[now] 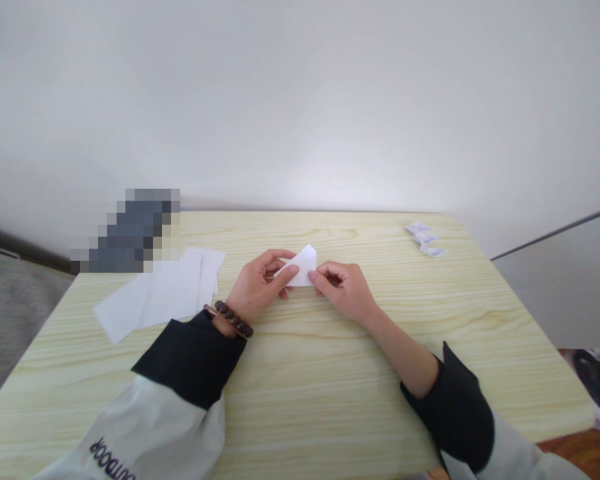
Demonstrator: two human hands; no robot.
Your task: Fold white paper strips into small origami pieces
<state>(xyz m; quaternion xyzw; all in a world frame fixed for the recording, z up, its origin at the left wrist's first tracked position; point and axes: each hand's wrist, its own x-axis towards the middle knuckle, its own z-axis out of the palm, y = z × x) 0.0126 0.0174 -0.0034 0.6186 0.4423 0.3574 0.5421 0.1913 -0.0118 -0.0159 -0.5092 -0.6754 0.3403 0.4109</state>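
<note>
A small white folded paper with a pointed top is held up over the middle of the table. My left hand is closed on its left side, thumb across the front and fingers behind. At the paper's lower right edge, my right hand pinches it between thumb and bent forefinger. The far side of the paper and some fingertips are hidden.
Several white paper sheets lie overlapping to the left. Small folded white paper pieces sit in a row at the back right. A blurred-out dark object is at the table's back left corner, before a pale wall.
</note>
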